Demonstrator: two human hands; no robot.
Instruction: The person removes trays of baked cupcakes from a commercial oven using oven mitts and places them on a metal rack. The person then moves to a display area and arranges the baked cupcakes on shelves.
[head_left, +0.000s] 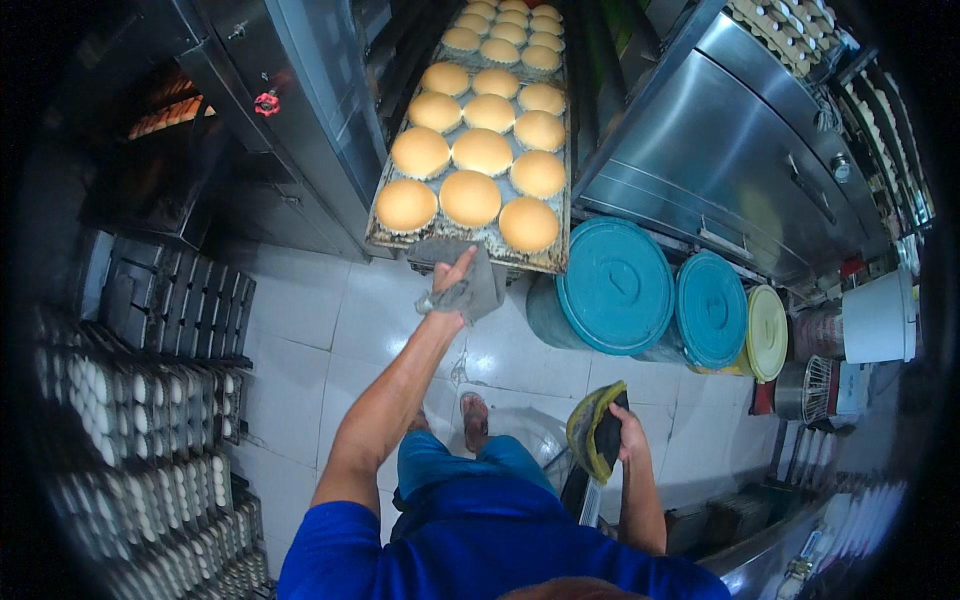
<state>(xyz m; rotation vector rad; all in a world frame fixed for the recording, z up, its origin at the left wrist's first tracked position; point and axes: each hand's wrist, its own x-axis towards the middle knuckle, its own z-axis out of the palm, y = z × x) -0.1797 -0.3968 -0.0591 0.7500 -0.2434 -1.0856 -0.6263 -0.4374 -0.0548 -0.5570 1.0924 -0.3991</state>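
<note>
Before me a dark, worn baking tray (390, 238) holds several rows of round golden cakes (470, 198) in fluted paper cups. Behind it lies a further batch of similar cakes (500, 51). My left hand (450, 276) grips a grey cloth (484, 289) at the tray's near edge, index finger stretched out. How far the fingers close around the rim is hidden by the cloth. Low on the right, my right hand (631, 436) holds a folded dark oven pad with a yellow-green border (592, 431), away from the tray.
Lidded teal bins (616, 285) and a yellow-lidded bin (766, 334) stand right of the tray, below a steel cabinet (735, 142). An oven with a red valve knob (267, 103) is on the left. Stacked egg trays (150, 409) fill the lower left.
</note>
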